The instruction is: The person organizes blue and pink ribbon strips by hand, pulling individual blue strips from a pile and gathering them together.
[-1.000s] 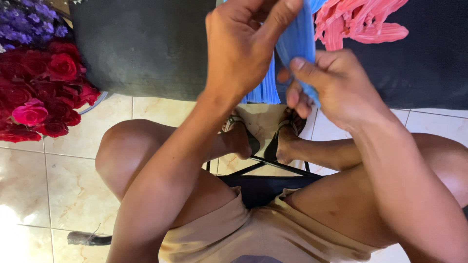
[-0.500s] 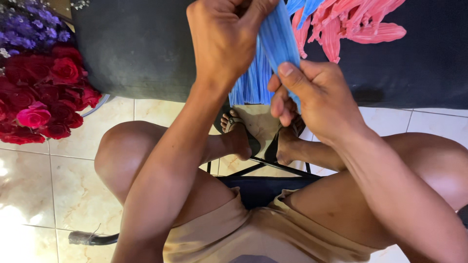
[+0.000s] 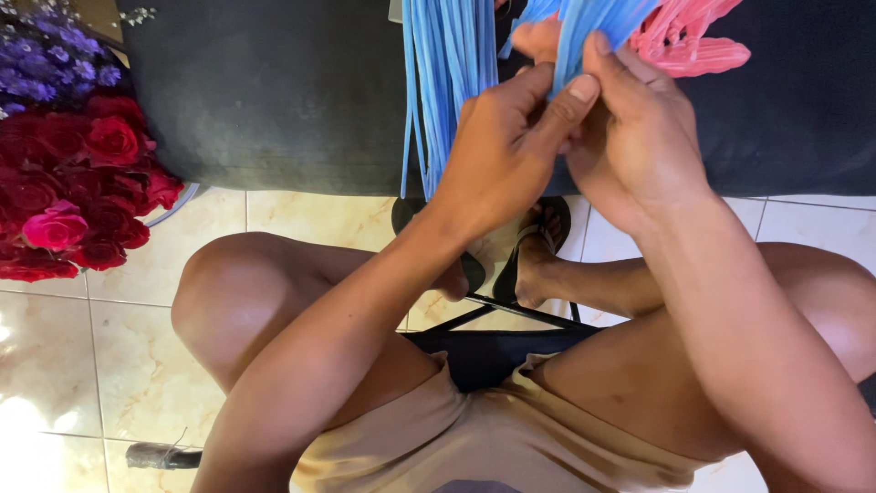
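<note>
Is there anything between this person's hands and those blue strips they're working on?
Nothing visible does. The left hand and right hand already meet on the blue strips, with fingertips pinching one bunch near the top of the view. The pink strips lie off to the right, and the roses sit far left.

Glossy beige floor tiles [image 3: 82, 365], dark cushion [image 3: 274, 100]

1. A seated person's left hand [image 3: 497, 151] and right hand [image 3: 630, 137] pinch a bundle of blue strips [image 3: 447, 82] above a dark cushion [image 3: 274, 91].
2. Pink strips [image 3: 693, 41] lie just beside the blue ones.
3. Red roses [image 3: 73, 196] and purple flowers [image 3: 50, 64] stand at left on the tiled floor [image 3: 91, 365].
</note>
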